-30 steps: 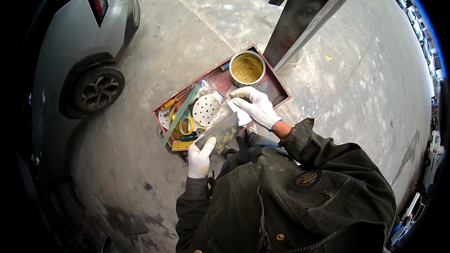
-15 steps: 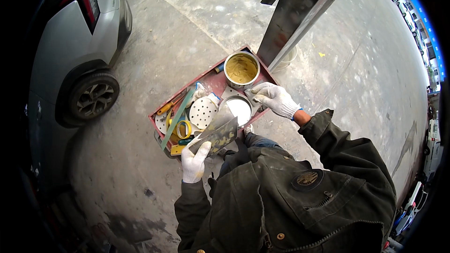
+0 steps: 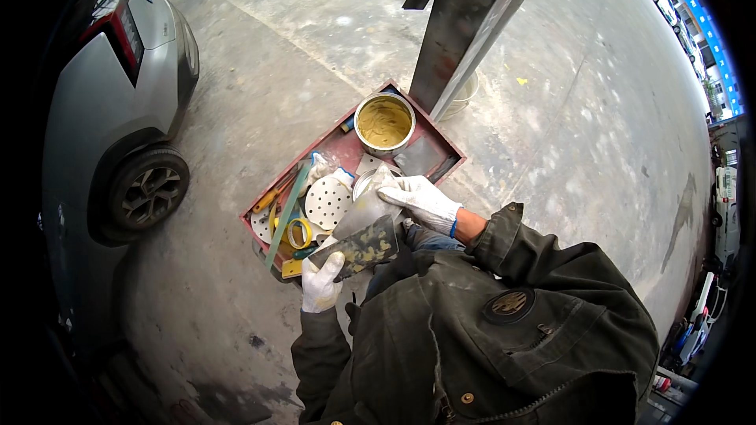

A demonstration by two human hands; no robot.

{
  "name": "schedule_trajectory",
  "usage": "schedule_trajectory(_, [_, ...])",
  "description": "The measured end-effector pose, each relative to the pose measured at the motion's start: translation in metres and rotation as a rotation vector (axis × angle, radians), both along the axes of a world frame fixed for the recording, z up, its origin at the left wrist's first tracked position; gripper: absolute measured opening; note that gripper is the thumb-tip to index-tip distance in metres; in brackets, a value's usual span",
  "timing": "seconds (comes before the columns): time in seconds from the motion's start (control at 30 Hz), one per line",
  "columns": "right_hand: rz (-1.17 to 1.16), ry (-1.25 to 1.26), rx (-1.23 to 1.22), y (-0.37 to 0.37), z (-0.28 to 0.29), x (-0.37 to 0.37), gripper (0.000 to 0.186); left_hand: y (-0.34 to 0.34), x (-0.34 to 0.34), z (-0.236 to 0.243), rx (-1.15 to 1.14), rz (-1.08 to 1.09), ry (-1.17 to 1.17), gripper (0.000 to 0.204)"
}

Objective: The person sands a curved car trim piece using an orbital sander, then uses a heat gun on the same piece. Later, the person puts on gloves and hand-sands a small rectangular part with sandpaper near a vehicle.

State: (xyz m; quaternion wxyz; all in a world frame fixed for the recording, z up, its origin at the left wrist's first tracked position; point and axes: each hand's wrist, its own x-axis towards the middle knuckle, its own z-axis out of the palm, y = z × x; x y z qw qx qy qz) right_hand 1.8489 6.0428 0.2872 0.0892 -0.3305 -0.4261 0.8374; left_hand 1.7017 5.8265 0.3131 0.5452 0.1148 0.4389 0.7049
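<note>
My left hand (image 3: 320,285), in a white work glove, is closed around a dark flat putty spreader (image 3: 364,250) smeared with yellowish putty. A paler grey spreader (image 3: 358,216) fans out behind it, its lower end by the same hand. My gloved right hand (image 3: 421,199) is closed in a pinch at the pale spreader's upper end; the fingertips partly hide the contact. Beyond the hands, an open can (image 3: 385,123) of yellow-brown putty stands in a red tray (image 3: 446,141). A second round tin (image 3: 368,179) is mostly covered by my right hand and the pale spreader.
The tray also holds a grey plate (image 3: 420,157), a perforated white disc (image 3: 328,203), a yellow tape roll (image 3: 299,233), a green strip (image 3: 288,216) and an orange-handled tool (image 3: 264,201). A metal post (image 3: 461,39) rises behind it. A silver car (image 3: 118,110) stands left.
My right hand has moved left and nearer, from the tray's right side to the pale spreader's upper end. My left hand keeps its hold; the dark spreader's smeared face shows more. The view has shifted slightly.
</note>
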Motion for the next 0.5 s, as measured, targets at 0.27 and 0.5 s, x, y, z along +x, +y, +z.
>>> schedule_trajectory(0.27, [-0.115, -0.014, -0.085, 0.001, -0.005, 0.002, 0.025, -0.010, 0.004, -0.002, -0.073, 0.245, -0.082, 0.033])
schedule_trajectory(0.5, [-0.092, -0.037, -0.066, -0.002, -0.018, -0.003, 0.026, -0.018, 0.011, -0.022, -0.186, 0.415, -0.098, 0.029])
